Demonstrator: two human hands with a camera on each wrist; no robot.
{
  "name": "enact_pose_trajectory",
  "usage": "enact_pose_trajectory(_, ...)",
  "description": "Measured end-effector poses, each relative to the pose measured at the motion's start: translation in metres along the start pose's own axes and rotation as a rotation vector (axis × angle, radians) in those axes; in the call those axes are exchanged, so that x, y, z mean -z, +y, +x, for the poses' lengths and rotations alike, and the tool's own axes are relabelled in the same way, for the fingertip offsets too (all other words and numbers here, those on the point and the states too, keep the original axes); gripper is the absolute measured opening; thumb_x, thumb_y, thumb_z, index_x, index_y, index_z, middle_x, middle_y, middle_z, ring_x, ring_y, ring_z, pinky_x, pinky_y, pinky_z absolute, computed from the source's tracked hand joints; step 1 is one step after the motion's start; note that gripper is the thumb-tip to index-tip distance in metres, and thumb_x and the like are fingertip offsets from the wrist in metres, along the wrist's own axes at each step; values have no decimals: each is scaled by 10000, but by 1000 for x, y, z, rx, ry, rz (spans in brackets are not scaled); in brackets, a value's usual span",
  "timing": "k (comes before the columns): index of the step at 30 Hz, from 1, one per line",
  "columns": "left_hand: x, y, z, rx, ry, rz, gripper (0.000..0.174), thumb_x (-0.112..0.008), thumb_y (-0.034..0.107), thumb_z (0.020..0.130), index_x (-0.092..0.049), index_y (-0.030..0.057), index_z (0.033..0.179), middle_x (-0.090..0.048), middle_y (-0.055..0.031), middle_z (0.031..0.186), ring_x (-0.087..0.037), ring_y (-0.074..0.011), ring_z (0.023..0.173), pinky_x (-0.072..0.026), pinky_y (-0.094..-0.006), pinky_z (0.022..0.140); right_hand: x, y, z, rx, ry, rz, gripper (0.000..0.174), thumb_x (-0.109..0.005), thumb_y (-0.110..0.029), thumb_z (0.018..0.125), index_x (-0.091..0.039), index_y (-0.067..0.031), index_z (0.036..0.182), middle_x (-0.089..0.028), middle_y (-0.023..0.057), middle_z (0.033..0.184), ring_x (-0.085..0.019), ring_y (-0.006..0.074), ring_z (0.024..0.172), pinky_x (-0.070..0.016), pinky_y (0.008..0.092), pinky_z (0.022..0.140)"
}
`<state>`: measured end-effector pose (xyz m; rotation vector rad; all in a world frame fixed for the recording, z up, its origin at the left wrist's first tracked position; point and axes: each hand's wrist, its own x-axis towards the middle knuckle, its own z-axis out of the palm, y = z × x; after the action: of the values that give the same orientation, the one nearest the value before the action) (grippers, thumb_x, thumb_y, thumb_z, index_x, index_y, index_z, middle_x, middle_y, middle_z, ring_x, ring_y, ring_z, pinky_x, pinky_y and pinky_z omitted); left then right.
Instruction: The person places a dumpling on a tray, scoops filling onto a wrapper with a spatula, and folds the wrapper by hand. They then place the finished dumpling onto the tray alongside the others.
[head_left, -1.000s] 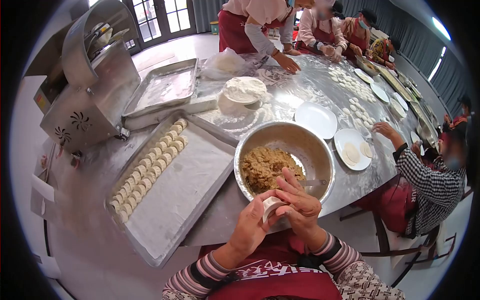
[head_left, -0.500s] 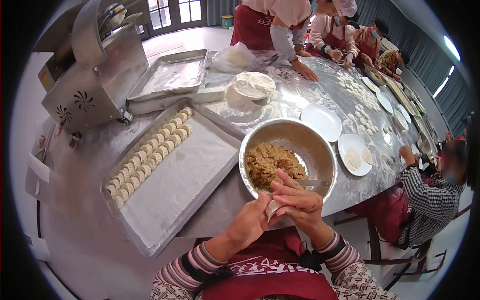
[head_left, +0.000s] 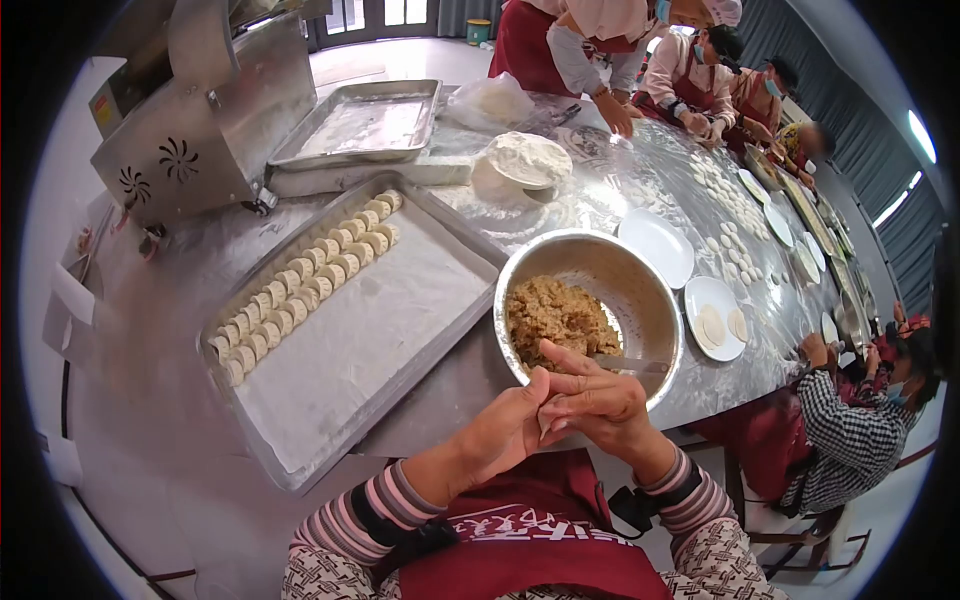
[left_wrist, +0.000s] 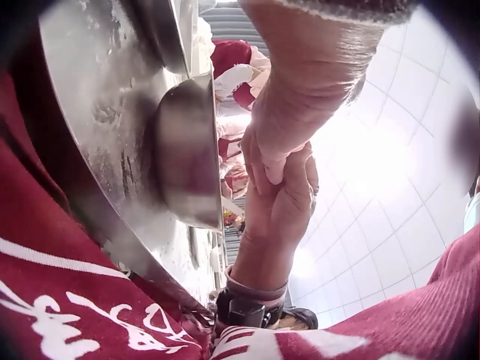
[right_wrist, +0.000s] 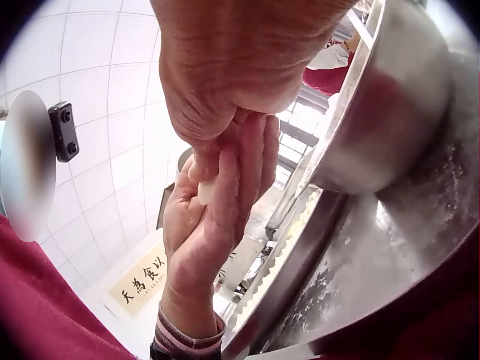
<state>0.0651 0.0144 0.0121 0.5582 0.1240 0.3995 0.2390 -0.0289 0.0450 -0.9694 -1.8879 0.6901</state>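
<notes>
Between my two hands, just over the near rim of the metal bowl (head_left: 650,300), is a pale dumpling (head_left: 546,424). My left hand (head_left: 500,430) holds it from the left, thumb pointing up along it. From the right, my right hand (head_left: 606,408) pinches its edge, fingers bent over and covering most of it. A small white bit of the dumpling (right_wrist: 205,192) shows between the hands in the right wrist view; in the left wrist view the hands hide it. Brown minced filling (head_left: 556,316) lies in the bowl, with a flat metal spatula (head_left: 634,365) resting there.
Left of the bowl, a paper-lined tray (head_left: 390,350) carries two rows of shaped dumplings (head_left: 300,285). Right of it are a plate (head_left: 728,350) with round wrappers (head_left: 712,325) and a white plate (head_left: 656,245). Farther back are heaped flour (head_left: 528,156), a machine (head_left: 190,140) and people working.
The head view has turned, so the table things sit farther right. My right fingers have folded closer over the dumpling, and less of it shows. The seated person's hand has drawn back from the plates.
</notes>
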Motion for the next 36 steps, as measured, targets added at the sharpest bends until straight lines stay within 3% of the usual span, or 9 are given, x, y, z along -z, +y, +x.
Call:
enact_pose_trajectory(8,1,10,-7,62,42,-103,584,-303,499,989,-383,40,1340,-540,-51,1163,-538,-133,1011,-448,-307,943,-5,3,5,-26,-70,116,206,-737,28,670,-718,-30,867,-653,138,1149,-458,374,1272,-390,459,1020)
enact_pose_trajectory(12,-3,15,-9,73,27,-49,630,-309,525,975,-348,33,1367,-502,-90,1258,-520,-159,1123,-431,-326,996,-1,-11,20,-30,-159,44,175,-733,18,672,-699,-17,840,-640,137,1176,-456,386,1271,-385,474,1022)
enact_pose_trajectory(14,-3,14,-10,84,50,-64,646,-313,533,970,-336,31,1377,-485,-102,1291,-509,-165,1153,-422,-332,1013,0,-8,24,98,-262,-79,169,-730,3,678,-683,-10,840,-625,131,1204,-427,393,1293,-347,485,1049)
enact_pose_trajectory(16,-2,16,-10,51,-12,-76,669,-318,542,964,-322,25,1388,-454,-116,1337,-485,-172,1203,-414,-343,1024,-5,-8,23,77,-246,-31,168,-729,5,678,-679,-9,838,-630,129,1195,-415,392,1302,-327,484,1061)
enact_pose_trajectory(21,4,19,-19,59,28,-122,675,-320,557,958,-312,40,1392,-489,-102,1271,-522,-157,1109,-439,-321,967,-15,2,20,41,-221,37,160,-723,8,678,-673,-12,828,-612,126,1226,-352,386,1345,-281,485,1089)
enact_pose_trajectory(25,5,23,-23,40,16,-100,663,-333,571,952,-328,60,1375,-511,-88,1209,-537,-147,1011,-455,-305,905,-14,-9,32,39,-315,-15,144,-712,2,692,-662,-26,825,-553,126,1309,-297,388,1373,-279,497,1086)
enact_pose_trajectory(35,6,27,-43,-14,42,-148,616,-341,560,950,-337,94,1353,-493,-92,1244,-499,-184,1181,-426,-354,991,-37,-19,52,70,-480,-127,129,-713,-42,701,-604,-56,770,-496,169,1359,-281,394,1379,-256,522,1083)
enact_pose_trajectory(36,8,28,-47,-38,37,-154,615,-342,559,950,-342,91,1349,-490,-91,1249,-499,-186,1181,-424,-360,993,-41,-18,52,95,-476,-149,140,-714,-41,702,-603,-53,786,-482,175,1368,-319,394,1359,-285,518,1068)
